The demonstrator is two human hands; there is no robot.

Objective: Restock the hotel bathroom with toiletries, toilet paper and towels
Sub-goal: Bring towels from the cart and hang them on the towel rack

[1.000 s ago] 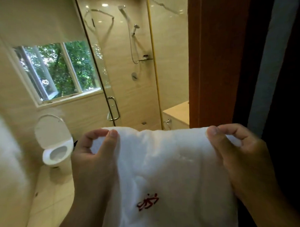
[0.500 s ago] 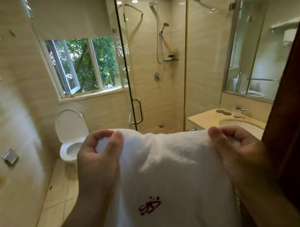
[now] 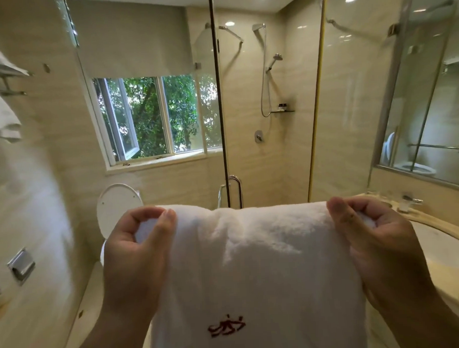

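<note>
Presently: towel (image 3: 252, 264) held up mid-air before shower door, top corners pinched by left hand (image 3: 137, 252) and right hand (image 3: 376, 246); risk, loose pinch drops it onto floor

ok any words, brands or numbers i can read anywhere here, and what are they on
No readable text shows anywhere in this view.
On the white towel, the red embroidered mark is a stylised emblem with no letters I can make out.
On the shower shelf, the small dark bottles have labels too small to read.
</note>
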